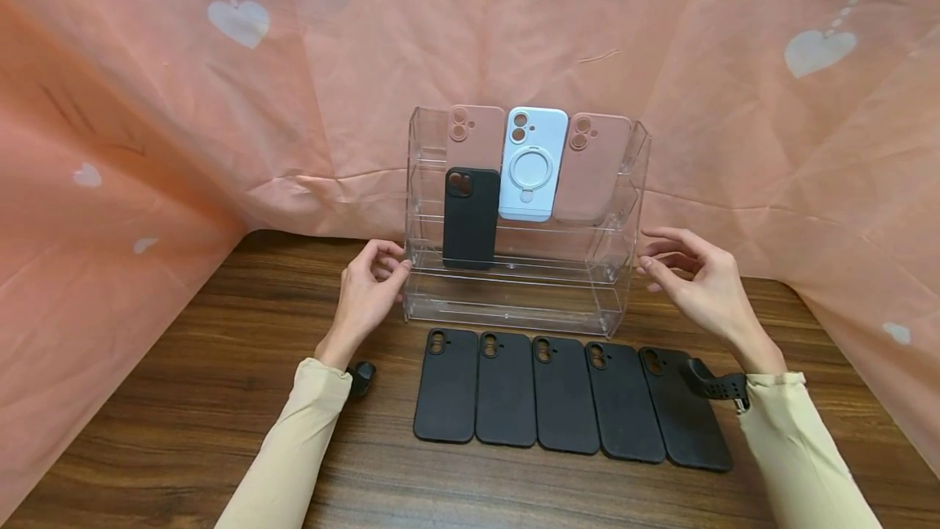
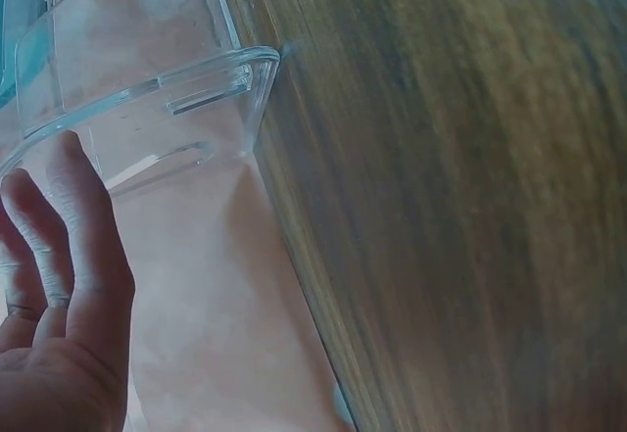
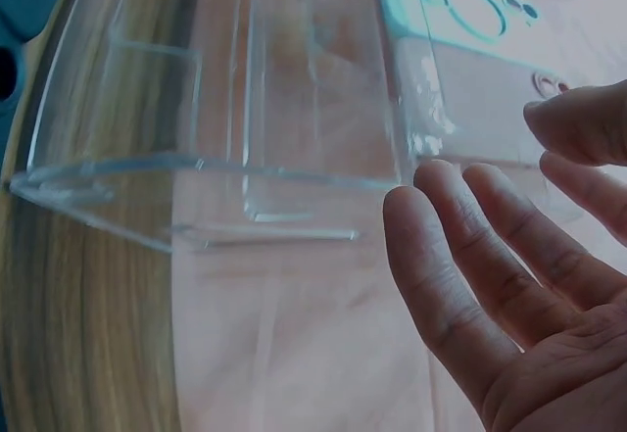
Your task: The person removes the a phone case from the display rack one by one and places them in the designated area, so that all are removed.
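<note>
The clear rack (image 1: 525,284) is flanked by loosely open hands, left (image 1: 370,292) touching, right (image 1: 698,284) just apart; wrist views are blurred.

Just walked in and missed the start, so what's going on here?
A person has both hands at a clear rack on a wooden table. The left hand touches its left edge; the right hand hovers open by its right side. The rack holds two pink cases, a white case and a black case. Five black cases lie in a row in front.
</note>
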Available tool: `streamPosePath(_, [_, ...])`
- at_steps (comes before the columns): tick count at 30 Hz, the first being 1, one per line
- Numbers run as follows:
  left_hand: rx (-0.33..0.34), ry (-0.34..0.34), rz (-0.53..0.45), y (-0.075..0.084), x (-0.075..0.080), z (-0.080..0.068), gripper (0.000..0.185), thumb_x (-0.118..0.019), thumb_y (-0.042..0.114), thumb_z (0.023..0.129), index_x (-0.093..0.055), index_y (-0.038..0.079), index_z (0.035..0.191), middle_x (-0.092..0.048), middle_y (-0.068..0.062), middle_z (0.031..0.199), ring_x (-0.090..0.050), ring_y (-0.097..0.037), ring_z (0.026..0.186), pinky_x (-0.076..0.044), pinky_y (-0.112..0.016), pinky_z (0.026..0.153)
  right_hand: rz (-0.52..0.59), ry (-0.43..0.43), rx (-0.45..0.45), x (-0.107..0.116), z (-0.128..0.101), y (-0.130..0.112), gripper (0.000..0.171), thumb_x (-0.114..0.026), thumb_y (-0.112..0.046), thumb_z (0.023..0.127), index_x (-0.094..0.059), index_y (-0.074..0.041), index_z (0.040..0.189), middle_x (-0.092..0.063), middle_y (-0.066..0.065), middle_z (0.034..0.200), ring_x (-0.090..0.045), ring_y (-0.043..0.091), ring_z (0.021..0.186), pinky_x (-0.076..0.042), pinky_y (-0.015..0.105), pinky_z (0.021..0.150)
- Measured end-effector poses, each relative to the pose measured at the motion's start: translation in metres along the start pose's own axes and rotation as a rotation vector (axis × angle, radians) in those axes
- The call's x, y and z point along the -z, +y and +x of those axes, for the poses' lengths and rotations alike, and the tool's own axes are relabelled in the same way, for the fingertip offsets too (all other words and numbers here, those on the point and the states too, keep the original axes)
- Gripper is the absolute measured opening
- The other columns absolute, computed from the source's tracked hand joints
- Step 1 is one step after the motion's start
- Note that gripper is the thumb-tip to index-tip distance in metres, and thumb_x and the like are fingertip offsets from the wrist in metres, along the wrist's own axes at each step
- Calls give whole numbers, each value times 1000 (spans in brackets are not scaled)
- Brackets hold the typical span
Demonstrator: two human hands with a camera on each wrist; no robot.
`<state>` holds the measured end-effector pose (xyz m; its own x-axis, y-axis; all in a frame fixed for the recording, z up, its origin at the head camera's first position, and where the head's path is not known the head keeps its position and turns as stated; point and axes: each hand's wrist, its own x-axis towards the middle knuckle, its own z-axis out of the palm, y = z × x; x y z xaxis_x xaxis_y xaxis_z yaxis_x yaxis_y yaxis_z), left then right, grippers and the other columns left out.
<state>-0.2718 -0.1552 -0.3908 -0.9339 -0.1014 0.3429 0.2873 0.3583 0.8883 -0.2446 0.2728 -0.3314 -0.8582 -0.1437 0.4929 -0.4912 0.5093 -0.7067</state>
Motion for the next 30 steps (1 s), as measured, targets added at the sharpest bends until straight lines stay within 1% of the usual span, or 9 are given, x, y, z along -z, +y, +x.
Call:
streamPosePath(6, [8,-1,6,0,0,1,15,-70,15,95,-64,10,108,-68,-12,88,-66,-17,62,-63,-39,55,34,-15,1,-9,9,-12,44,-71,1,92,-61,-4,135,-69,-10,104,-73,3,84,-63,22,64])
streamPosePath(10, [12,-3,-1,0,0,1,15,-70,15,95,-64,9,107,-68,-12,88,-66,-16,63,-63,-42,57,66,-24,12,-18,15,-18,43,-71,0,93,-61,-1,135,-71,-7,104,-74,4,83,-64,24,65])
streamPosePath(13, [15,-2,-2,0,0,1,14,-70,15,95,-64,9,106,-68,-12,88,-66,-15,63,-63,-41,56,96,-31,30,-25,20,-20,43,-71,1,92,-60,2,134,-72,-3,104,-73,3,83,-64,24,66])
streamPosePath(17, [12,14,10,0,0,2,13,-71,15,94,-64,9,104,-69,-12,87,-65,-13,61,-61,-34,52,101,-30,63,-36,27,-22,43,-71,3,91,-61,2,133,-72,1,107,-72,2,89,-62,17,74])
streamPosePath(20, [11,25,17,-1,-1,3,13,-71,15,93,-65,9,103,-69,-12,86,-64,-13,60,-60,-31,50,81,-26,77,-44,30,-24,43,-71,2,91,-62,0,133,-72,8,109,-70,1,94,-59,12,79])
streamPosePath(23, [11,27,19,-1,-2,4,13,-71,15,93,-65,10,102,-69,-13,86,-64,-13,60,-60,-32,50,70,-27,77,-52,32,-27,43,-71,-2,92,-62,-3,134,-71,17,112,-69,0,96,-58,11,80])
streamPosePath(25, [12,29,19,-2,-3,4,13,-71,15,93,-65,9,102,-69,-13,86,-64,-13,60,-61,-33,50,65,-31,72,-59,34,-28,43,-71,-5,93,-62,-5,135,-70,21,114,-68,-1,97,-57,10,80])
streamPosePath(30, [19,27,20,-1,-3,5,13,-71,15,93,-64,9,101,-70,-12,88,-65,-11,61,-62,-35,51,86,-40,61,-75,41,-33,45,-72,-9,94,-60,-7,138,-70,20,118,-68,0,100,-57,12,83])
